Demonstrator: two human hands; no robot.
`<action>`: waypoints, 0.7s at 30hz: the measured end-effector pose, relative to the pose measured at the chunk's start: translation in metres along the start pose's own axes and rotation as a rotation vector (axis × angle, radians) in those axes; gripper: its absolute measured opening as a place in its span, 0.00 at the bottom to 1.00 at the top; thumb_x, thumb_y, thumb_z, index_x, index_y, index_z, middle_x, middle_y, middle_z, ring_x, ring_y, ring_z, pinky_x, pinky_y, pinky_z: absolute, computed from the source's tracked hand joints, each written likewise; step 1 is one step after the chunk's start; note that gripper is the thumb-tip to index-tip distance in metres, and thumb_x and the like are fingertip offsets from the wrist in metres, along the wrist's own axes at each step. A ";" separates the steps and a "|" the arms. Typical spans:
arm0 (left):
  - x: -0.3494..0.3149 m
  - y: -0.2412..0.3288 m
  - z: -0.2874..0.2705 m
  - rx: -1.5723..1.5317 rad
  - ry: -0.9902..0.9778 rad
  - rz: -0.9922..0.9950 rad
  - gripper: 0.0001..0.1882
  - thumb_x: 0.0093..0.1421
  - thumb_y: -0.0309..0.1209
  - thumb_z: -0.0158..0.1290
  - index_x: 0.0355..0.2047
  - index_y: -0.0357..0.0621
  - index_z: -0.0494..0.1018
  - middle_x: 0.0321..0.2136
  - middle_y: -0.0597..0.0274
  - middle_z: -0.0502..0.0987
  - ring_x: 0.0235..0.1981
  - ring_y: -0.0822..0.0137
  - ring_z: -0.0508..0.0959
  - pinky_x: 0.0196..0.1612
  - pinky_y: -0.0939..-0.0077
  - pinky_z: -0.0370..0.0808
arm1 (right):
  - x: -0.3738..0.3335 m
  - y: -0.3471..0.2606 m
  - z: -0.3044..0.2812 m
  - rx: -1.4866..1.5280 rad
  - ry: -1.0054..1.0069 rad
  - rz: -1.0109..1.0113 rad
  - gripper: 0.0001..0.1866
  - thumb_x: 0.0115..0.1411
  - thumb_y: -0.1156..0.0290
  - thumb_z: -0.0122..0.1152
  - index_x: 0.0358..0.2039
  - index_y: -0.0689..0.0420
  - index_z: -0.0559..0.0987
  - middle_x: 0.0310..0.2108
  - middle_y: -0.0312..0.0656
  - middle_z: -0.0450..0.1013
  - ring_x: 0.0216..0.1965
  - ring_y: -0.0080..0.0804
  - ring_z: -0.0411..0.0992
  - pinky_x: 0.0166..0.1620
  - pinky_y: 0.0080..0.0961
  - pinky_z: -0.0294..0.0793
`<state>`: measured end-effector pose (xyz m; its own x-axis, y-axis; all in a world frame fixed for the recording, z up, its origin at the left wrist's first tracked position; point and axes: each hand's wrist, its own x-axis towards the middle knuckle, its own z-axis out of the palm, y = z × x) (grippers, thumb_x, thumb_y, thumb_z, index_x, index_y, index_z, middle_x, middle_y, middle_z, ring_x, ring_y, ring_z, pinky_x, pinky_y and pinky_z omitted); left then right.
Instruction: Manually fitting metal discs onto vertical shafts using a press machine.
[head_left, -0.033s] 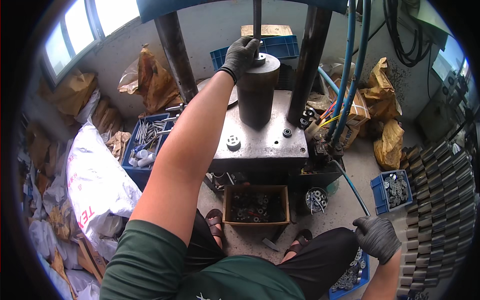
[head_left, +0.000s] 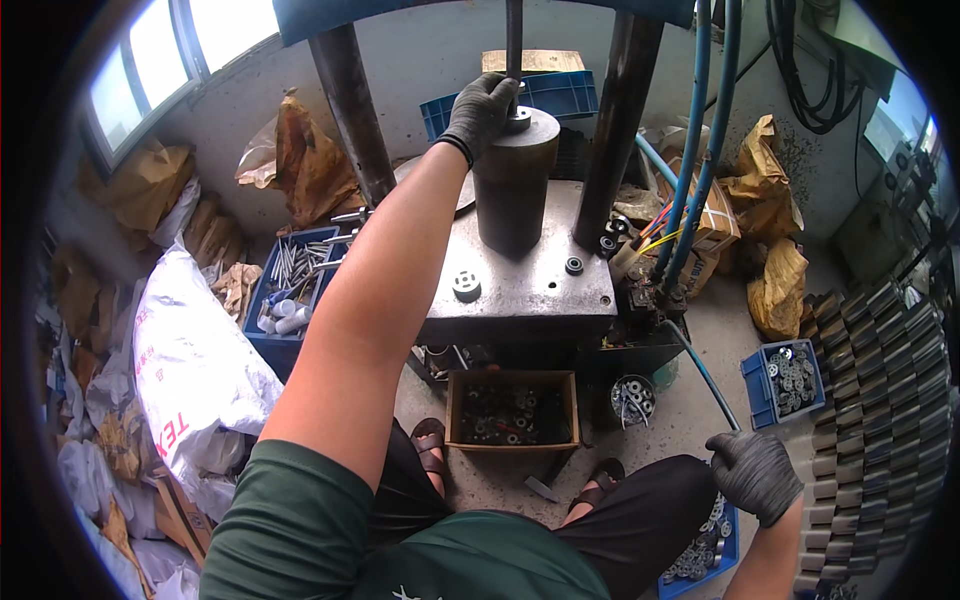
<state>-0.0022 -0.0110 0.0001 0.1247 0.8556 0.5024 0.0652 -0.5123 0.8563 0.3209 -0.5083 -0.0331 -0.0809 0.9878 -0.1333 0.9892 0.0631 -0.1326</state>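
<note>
My left hand [head_left: 483,108], in a dark grey glove, reaches to the press. Its fingers close around the lower end of an upright metal rod [head_left: 515,40], just above a small metal ring [head_left: 519,121] on the thick steel cylinder [head_left: 515,200]. What lies inside the fingers is partly hidden. The cylinder stands upright on the press table [head_left: 520,300]. Off to the right, my gloved right hand [head_left: 757,478] wraps around the end of a long lever [head_left: 704,378], which slopes down from the press's side. A slotted round part [head_left: 466,286] and a small bearing [head_left: 574,265] lie on the press table.
Two steel columns [head_left: 352,110] flank the cylinder; blue hoses [head_left: 697,140] hang at right. Below sits a cardboard box [head_left: 512,445] of metal parts, near a hammer [head_left: 542,488]. Blue bins [head_left: 783,384] of parts, a white sack [head_left: 190,350] and stacked metal pieces [head_left: 880,420] stand around.
</note>
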 end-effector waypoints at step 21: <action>0.001 -0.009 0.006 0.045 0.033 0.099 0.22 0.72 0.47 0.50 0.51 0.39 0.76 0.27 0.63 0.78 0.29 0.72 0.76 0.38 0.74 0.75 | 0.133 0.023 -0.099 -0.054 0.998 -0.144 0.09 0.64 0.72 0.59 0.43 0.59 0.82 0.36 0.53 0.79 0.39 0.51 0.79 0.44 0.39 0.79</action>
<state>0.0031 -0.0055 -0.0081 0.1000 0.8025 0.5882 0.0982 -0.5962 0.7968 0.3453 -0.3610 0.0436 -0.0843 0.6365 0.7666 0.9843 0.1728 -0.0352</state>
